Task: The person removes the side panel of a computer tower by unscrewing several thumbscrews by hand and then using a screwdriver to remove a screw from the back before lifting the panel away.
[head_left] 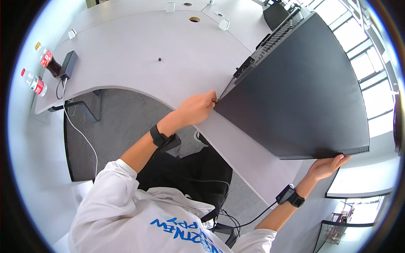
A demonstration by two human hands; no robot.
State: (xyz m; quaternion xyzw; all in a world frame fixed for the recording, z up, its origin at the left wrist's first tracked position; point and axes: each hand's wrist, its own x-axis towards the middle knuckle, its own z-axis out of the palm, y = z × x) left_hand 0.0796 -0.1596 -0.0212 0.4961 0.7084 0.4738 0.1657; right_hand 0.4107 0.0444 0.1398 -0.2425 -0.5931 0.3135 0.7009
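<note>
A large flat black monitor (pixel 299 84) is tilted over the grey curved desk (pixel 152 50), its dark back panel facing me. My left hand (pixel 198 107) pinches its lower left corner, fingers closed on the edge. Under the bottom right corner, my right hand (pixel 327 165) supports the panel with the palm and fingers pressed against the vented edge. Both wrists wear black bands.
Two plastic bottles (pixel 42 69) with red labels and a black power adapter (pixel 68 64) with a white cable lie at the desk's far left end. Cable holes (pixel 194 19) and small white boxes sit along the back. Grey carpet lies under the desk; windows stand right.
</note>
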